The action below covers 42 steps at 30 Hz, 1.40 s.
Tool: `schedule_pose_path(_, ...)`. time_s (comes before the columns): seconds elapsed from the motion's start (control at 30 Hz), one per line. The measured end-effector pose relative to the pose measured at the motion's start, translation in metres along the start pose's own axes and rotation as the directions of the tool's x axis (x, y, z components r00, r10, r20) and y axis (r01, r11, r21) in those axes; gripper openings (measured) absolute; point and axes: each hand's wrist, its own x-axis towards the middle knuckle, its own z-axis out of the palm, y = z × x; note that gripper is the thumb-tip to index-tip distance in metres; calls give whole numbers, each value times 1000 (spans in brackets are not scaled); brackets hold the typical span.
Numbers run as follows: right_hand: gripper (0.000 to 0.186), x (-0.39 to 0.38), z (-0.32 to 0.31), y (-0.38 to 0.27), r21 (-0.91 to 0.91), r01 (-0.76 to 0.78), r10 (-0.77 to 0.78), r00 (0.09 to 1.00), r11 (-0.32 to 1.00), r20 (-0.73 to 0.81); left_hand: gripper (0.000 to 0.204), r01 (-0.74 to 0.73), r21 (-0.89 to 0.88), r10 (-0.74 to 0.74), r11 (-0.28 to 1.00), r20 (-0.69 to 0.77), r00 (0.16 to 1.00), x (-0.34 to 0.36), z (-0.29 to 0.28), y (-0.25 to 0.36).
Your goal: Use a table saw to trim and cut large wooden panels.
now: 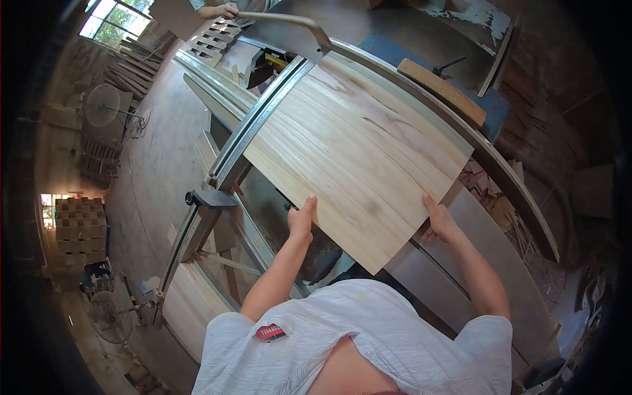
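A wide pale wooden panel (355,145) with brown streaks lies flat across the machine table, its far end by a metal crossbar. My left hand (303,220) grips the panel's left edge, thumb on top and fingers beneath. On the near right edge my right hand (440,220) holds on in the same way, its thumb on the upper face. The fingertips under the panel are hidden. The metal crossbar (263,112) runs along the panel's far left end. Over the panel's far corner stands a curved guard arm (289,20).
Another person's hand (227,10) rests at the guard arm's far end. A long curved rail (520,204) borders the right side, with a wooden block (441,92) beyond it. Offcuts (507,217) lie beneath. Stacked wood (80,227) and a standing fan (103,105) are at left.
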Motion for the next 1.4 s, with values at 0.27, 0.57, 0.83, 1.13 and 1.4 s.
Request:
schedule_pose_path(0.27,96,1,17,-10,-10,-28,28,999,1000,23,46,71,-66,-67,995,48,997,-2,-15,25)
schedule_pose_path(0.57,98,57,72,-104,-34,-2,2,1000,999,2,63,-79,-56,75,995,-76,994,95,-37,72)
schedule_pose_path(0.83,98,121,109,-119,12,-32,32,999,999,5,64,-111,51,111,992,6,994,70,-14,13)
schedule_pose_path(1.13,92,265,207,-124,27,17,-17,1000,999,3,39,2,-193,53,981,282,958,244,-59,-20)
schedule_pose_path(1.4,89,313,244,-187,-14,68,-68,998,998,12,74,-90,911,181,402,17,983,327,-129,-72)
